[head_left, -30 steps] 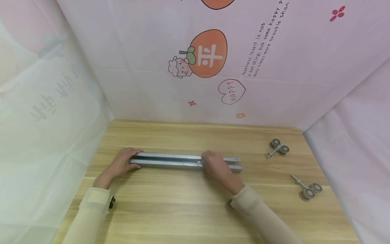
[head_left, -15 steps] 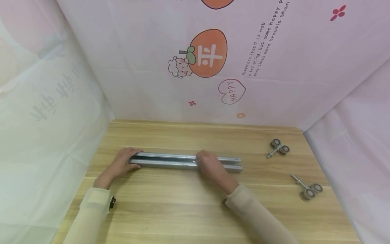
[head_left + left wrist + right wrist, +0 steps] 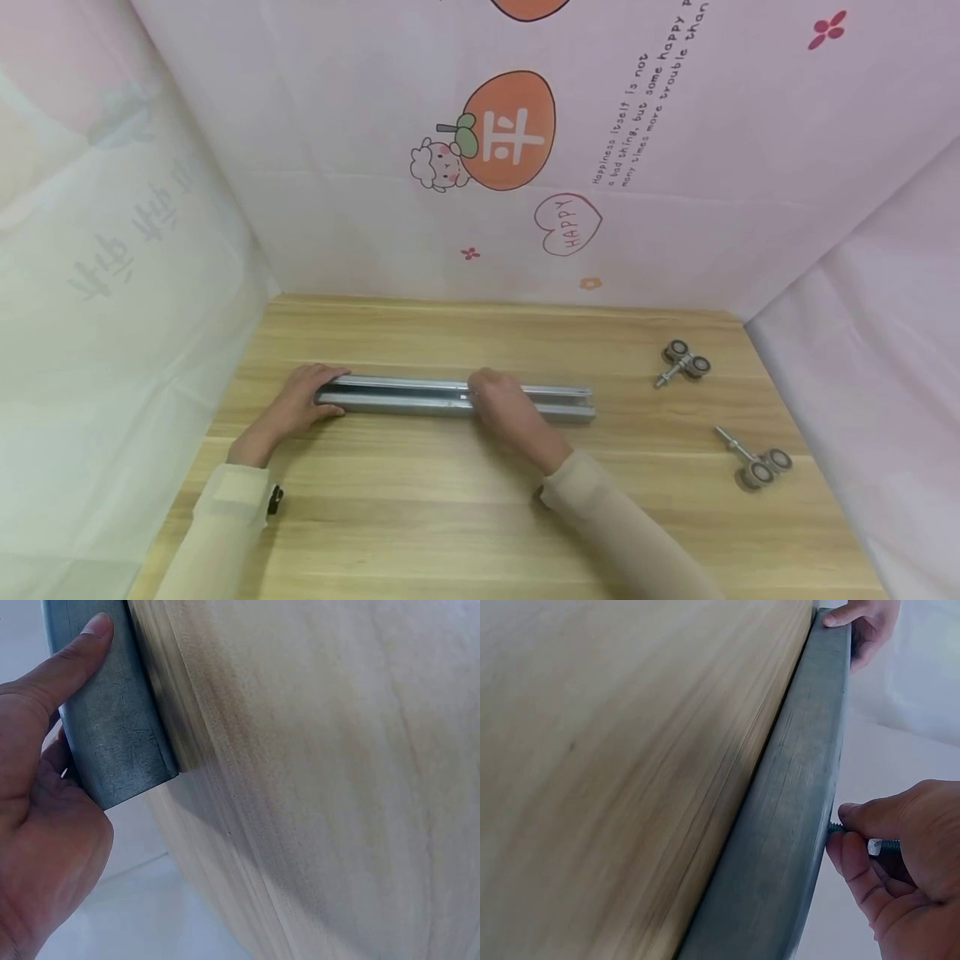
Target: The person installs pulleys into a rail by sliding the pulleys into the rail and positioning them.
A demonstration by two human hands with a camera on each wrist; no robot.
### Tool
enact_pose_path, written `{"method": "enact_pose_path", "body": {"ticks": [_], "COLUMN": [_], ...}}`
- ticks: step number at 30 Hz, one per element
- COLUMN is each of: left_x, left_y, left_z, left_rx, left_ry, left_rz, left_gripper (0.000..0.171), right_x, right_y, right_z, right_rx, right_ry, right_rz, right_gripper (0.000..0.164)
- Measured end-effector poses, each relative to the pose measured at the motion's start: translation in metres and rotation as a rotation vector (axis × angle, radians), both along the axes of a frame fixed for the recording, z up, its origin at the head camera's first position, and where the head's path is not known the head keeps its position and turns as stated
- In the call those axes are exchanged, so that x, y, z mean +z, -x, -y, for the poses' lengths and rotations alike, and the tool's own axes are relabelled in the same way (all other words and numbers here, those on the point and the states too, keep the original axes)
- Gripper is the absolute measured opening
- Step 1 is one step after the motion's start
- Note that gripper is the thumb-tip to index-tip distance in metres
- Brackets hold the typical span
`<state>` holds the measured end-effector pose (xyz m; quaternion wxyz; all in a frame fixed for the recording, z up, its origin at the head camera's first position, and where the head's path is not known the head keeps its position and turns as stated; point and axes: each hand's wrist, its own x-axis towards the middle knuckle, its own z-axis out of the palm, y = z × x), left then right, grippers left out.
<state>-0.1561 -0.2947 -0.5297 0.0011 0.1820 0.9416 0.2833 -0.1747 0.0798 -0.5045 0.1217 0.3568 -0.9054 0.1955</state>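
A grey metal channel track [image 3: 405,402] lies lengthwise on the table, its slot facing up. My left hand [image 3: 303,398] grips its left end, the thumb flat along the near side [image 3: 112,712] and the fingers behind. Over the slot, right of the track's middle, my right hand [image 3: 510,408] pinches a threaded bolt [image 3: 889,846] between thumb and fingers. A nut [image 3: 874,847] shows on that bolt in the right wrist view. The bolt's lower end goes toward the slot; whatever it joins inside the track is hidden.
Two roller trolleys with bolts lie on the right of the wooden table [image 3: 420,517]: one farther back [image 3: 681,360], one nearer the right edge [image 3: 757,462]. Printed cloth walls [image 3: 360,233] stand at the back and both sides.
My right hand has slid left along the track with the bolt in its pinch. The left hand and the track have stayed in place.
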Motion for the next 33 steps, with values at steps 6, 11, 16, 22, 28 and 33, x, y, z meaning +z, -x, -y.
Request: {"method": "enact_pose_path", "body": {"ticks": [6, 11, 16, 22, 28, 33], "left_x": [0.001, 0.001, -0.002, -0.001, 0.004, 0.004], "left_y": [-0.001, -0.001, 0.001, 0.002, 0.001, 0.000], "left_z": [0.000, 0.000, 0.001, 0.001, -0.001, -0.001], "left_rx": [0.002, 0.003, -0.004, 0.000, 0.002, 0.015], "left_ry": [-0.008, -0.016, -0.021, 0.007, 0.018, 0.041], "left_rz": [-0.020, -0.019, -0.051, -0.038, -0.033, -0.015], "left_gripper": [0.067, 0.067, 0.067, 0.067, 0.067, 0.067], "right_x": [-0.001, -0.001, 0.000, 0.002, 0.003, 0.003], "right_y": [0.001, 0.001, 0.001, 0.001, 0.002, 0.002], "right_z": [0.009, 0.017, 0.022, 0.025, 0.026, 0.025], "right_rx": [0.010, 0.022, 0.011, 0.003, 0.000, 0.006], "right_ry": [-0.010, 0.008, 0.004, -0.005, -0.012, -0.011], "right_rz": [-0.025, -0.021, 0.009, 0.020, 0.031, 0.064], "right_gripper": [0.008, 0.008, 0.010, 0.010, 0.007, 0.006]}}
